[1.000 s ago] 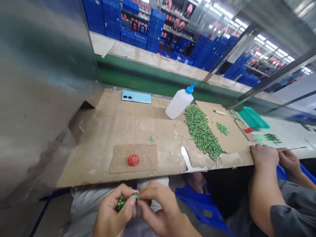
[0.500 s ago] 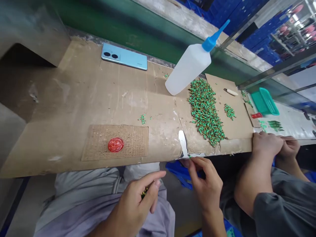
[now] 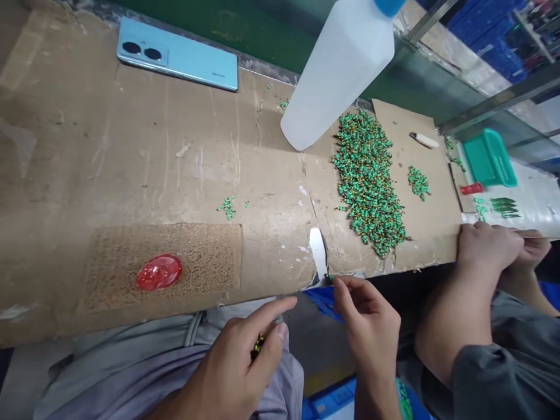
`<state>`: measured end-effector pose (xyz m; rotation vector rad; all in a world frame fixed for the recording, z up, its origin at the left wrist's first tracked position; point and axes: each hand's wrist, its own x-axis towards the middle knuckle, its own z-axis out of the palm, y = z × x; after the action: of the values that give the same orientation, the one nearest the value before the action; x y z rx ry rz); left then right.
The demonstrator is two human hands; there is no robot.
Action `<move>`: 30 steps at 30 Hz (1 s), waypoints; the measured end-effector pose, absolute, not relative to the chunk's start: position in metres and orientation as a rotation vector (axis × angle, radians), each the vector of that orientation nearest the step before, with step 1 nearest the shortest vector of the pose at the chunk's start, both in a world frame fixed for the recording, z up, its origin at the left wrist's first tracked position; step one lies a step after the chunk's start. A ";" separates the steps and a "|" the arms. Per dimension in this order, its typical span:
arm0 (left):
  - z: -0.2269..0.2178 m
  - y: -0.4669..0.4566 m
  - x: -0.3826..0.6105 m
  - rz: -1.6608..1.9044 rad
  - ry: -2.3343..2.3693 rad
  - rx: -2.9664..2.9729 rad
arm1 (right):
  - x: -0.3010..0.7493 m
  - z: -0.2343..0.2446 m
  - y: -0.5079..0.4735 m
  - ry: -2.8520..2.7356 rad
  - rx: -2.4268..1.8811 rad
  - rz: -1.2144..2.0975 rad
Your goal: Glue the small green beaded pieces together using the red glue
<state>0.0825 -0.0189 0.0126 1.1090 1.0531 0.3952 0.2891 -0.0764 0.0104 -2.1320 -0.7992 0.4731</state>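
Your left hand pinches green pieces: light, hard, slippery; grip sides. Right hand curled at bench edge, grasp unclear.

On the table the phone lies far left, the bottle right of it, the heap of small parts further right; the disc lies on a mat, near left.

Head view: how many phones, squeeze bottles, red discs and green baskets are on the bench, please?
Light blue phone: 1
White squeeze bottle: 1
Red disc: 1
Green basket: 1
Total: 4
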 end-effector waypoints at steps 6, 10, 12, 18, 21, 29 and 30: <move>0.008 -0.005 0.082 0.287 0.903 1.185 | 0.290 0.019 -0.067 -0.610 -2.057 0.682; 0.006 -0.004 0.081 0.265 0.921 1.202 | 0.290 0.019 -0.064 -0.518 -2.013 0.739; 0.005 -0.004 0.080 0.289 0.926 1.200 | 0.291 0.019 -0.065 -0.483 -1.996 0.764; 0.003 -0.005 0.079 0.294 0.921 1.247 | 0.294 0.017 -0.065 -0.410 -1.956 0.841; 0.004 -0.005 0.079 0.270 0.919 1.252 | 0.296 0.015 -0.065 -0.386 -1.940 0.851; 0.007 -0.002 0.080 0.307 0.906 1.230 | 0.293 0.014 -0.065 -0.395 -1.924 0.766; 0.007 -0.003 0.080 0.306 0.908 1.229 | 0.292 0.015 -0.065 -0.403 -1.924 0.748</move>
<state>0.0801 -0.0027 0.0072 1.2286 0.9080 0.3061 0.2923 -0.0648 0.0147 -1.9242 -0.4027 0.7479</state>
